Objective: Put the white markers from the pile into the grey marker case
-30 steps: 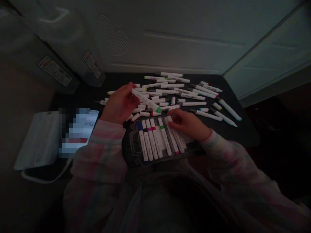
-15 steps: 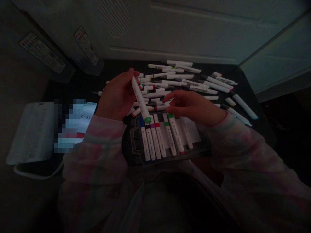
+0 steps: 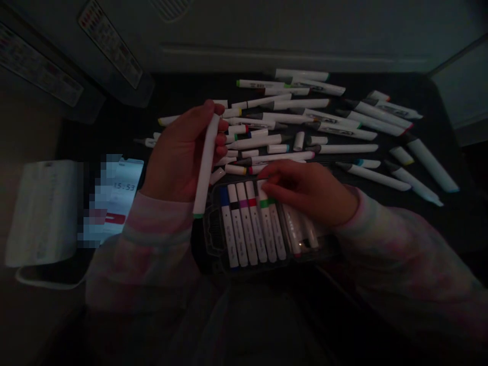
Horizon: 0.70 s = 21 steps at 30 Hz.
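Observation:
My left hand (image 3: pixel 173 152) is closed around a white marker (image 3: pixel 207 170) with a green lower end, held slanting beside the case. My right hand (image 3: pixel 308 190) pinches the white cap of a green-banded marker (image 3: pixel 268 231), which lies in the clear plastic case (image 3: pixel 213 221). Left of that marker in the case are a red-banded marker (image 3: pixel 256 231), a purple-banded one (image 3: pixel 246 234), a black-banded one (image 3: pixel 237 229) and a blue-capped one (image 3: pixel 229 229). Another green-banded marker (image 3: pixel 277 231) lies directly to its right. Farther right sits a marker with a pink end (image 3: pixel 293 231).
Many loose markers (image 3: pixel 335 119) are scattered over the dark tabletop (image 3: pixel 183 86) behind the case. At left are a lit phone (image 3: pixel 127 188) and a white pouch (image 3: pixel 41 213) with a strap. Clear cases with printed labels (image 3: pixel 110 43) stand at the back left.
The marker in my left hand has swung its green end leftward, away from the case. My right hand has shifted two green-banded markers side by side in the row. The view has moved closer.

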{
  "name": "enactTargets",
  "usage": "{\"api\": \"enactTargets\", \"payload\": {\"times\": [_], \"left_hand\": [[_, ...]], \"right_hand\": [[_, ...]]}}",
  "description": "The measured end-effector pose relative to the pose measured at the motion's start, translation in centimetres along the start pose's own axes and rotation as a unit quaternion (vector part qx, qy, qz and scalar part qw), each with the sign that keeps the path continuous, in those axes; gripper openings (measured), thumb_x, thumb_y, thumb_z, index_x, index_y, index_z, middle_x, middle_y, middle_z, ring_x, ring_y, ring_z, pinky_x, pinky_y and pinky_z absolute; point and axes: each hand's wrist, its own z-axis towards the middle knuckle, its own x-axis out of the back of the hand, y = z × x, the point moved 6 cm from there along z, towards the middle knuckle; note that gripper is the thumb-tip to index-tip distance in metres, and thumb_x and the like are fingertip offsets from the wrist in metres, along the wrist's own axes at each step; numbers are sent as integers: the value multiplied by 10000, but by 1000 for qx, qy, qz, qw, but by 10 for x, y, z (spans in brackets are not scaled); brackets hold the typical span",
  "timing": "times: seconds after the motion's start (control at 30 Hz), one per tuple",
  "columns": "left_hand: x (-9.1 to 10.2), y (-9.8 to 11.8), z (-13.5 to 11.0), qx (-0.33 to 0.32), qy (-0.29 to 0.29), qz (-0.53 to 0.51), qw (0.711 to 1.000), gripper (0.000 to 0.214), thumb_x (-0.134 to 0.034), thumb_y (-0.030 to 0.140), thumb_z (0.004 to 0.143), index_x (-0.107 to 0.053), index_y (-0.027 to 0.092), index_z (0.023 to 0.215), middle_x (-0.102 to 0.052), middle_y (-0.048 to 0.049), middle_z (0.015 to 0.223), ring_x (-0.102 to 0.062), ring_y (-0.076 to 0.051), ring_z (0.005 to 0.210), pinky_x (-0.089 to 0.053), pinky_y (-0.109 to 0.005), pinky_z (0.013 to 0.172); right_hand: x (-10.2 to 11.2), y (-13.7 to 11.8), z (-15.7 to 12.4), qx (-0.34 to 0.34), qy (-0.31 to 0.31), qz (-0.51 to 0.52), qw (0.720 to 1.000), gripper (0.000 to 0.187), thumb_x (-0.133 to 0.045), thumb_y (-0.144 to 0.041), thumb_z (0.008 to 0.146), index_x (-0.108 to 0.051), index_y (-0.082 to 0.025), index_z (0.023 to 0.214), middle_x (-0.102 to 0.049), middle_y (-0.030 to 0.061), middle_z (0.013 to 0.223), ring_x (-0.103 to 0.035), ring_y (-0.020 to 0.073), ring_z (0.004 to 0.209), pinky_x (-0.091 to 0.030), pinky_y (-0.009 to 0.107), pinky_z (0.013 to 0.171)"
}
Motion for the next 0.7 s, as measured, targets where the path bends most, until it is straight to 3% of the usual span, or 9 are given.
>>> {"api": "enactTargets", "payload": {"times": [0.17, 0.4, 0.7], "left_hand": [[-1, 1, -2, 0, 8, 12, 1000, 199, -467, 211, 831, -588, 147, 685, -495, 13, 621, -443, -29, 484, -356, -129, 422], [-1, -1, -2, -7, -3, 15, 1000, 169, -484, 216, 825, -591, 145, 715, -503, 14, 635, -437, -30, 497, -344, -147, 440], [-4, 0, -5, 4, -19, 12, 1000, 144, -499, 202, 815, -586, 136, 721, -514, 15, 609, -426, -34, 498, -330, -148, 422]], "right_hand": [[-4, -6, -1, 25, 8, -106, 994, 167, -484, -229, 786, -590, -149, 888, -595, 5, 683, -523, 108, 598, -359, 229, 567], [-5, -7, -2, 63, -21, -153, 986, 196, -508, -216, 767, -577, -153, 939, -568, 14, 729, -498, 112, 611, -365, 233, 577], [-5, -6, -8, 96, -88, -167, 977, 514, -662, -370, 664, -492, -132, 1086, -531, 96, 1008, -529, 196, 883, -442, 327, 773]]}}
